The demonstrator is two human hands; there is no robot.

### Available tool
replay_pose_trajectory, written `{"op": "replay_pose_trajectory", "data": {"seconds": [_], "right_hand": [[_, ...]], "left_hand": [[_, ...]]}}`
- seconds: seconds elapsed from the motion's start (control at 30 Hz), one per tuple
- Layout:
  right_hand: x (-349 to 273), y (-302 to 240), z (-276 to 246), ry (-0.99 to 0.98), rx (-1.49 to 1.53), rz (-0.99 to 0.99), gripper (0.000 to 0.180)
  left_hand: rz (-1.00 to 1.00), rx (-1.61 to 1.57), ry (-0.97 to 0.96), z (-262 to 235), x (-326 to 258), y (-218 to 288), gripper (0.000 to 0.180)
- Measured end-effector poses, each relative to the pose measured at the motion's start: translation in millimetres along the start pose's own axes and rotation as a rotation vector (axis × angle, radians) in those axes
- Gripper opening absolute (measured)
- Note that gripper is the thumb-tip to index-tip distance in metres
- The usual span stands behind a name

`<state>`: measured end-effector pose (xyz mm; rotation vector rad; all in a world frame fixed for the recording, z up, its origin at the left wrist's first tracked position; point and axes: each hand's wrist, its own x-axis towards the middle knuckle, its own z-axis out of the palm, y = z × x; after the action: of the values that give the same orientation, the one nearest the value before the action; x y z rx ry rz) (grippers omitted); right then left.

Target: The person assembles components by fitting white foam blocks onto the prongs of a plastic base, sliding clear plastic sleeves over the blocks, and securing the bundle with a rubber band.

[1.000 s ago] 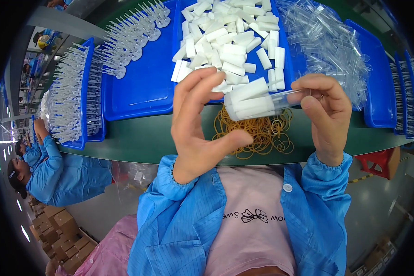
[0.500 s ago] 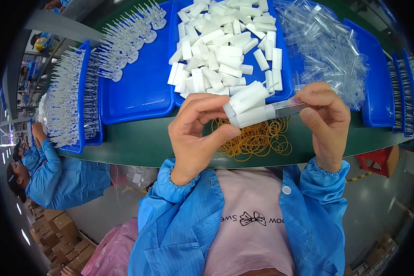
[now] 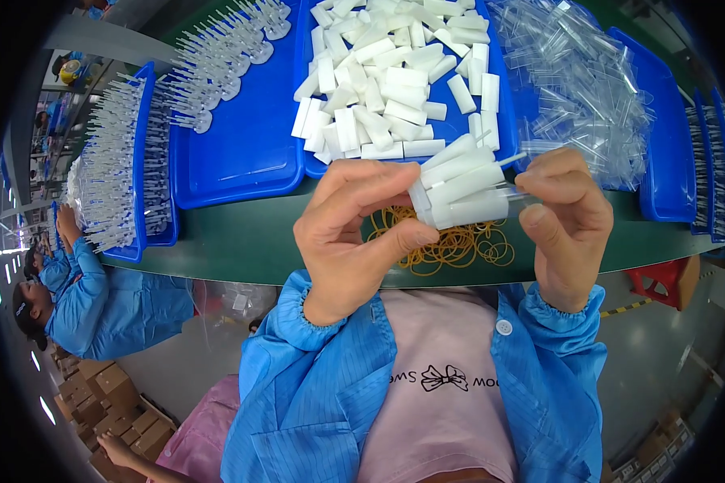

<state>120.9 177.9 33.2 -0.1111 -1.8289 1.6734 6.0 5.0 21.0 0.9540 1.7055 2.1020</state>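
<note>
My left hand (image 3: 342, 233) grips the base of a white assembly (image 3: 464, 183) between thumb and fingers. Several white block-like pieces stick out of that base toward the right, with thin rods at their ends. Thumb and fingertips of my right hand (image 3: 568, 229) pinch the far end of a clear plastic sleeve (image 3: 507, 196), which sits around the nearest white piece. Below the assembly lies a loose pile of yellow-brown rubber bands (image 3: 451, 256), partly hidden by my left hand.
Beyond my hands, a blue tray (image 3: 501, 88) bears many loose white pieces (image 3: 403, 84). Clear plastic sleeves (image 3: 588, 105) are heaped at the right. Upright thin-stemmed white parts (image 3: 117, 169) fill trays at the left. A co-worker in blue (image 3: 89, 306) sits at the far left.
The clear sleeve has gone further left over the nearest white piece. The assembly has shifted slightly right and tilted, so that its pieces fan out more in view.
</note>
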Motion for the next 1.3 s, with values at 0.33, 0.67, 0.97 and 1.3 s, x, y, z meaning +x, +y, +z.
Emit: {"op": "replay_pose_trajectory", "data": {"seconds": [0.33,0.67,0.97,1.3], "right_hand": [[-1.7,-1.1,7.9,0.008,0.075,0.048,0.02],[20.8,-11.1,-0.8,-0.054,-0.306,-0.097,0.027],[57.2,18.9,-63.6,-0.033,-1.561,-0.142,0.019],[60.2,19.9,-52.1,0.042,-0.856,-0.138,0.013]], "left_hand": [[-0.035,0.028,0.003,0.3,-0.7,2.2,0.047],[-0.045,-0.087,0.014,-3.2,6.2,-3.7,0.048],[-0.2,-0.277,0.144,-14.6,8.2,-6.3,0.052],[-0.132,-0.345,0.145,-13.5,8.7,-8.3,0.051]]}}
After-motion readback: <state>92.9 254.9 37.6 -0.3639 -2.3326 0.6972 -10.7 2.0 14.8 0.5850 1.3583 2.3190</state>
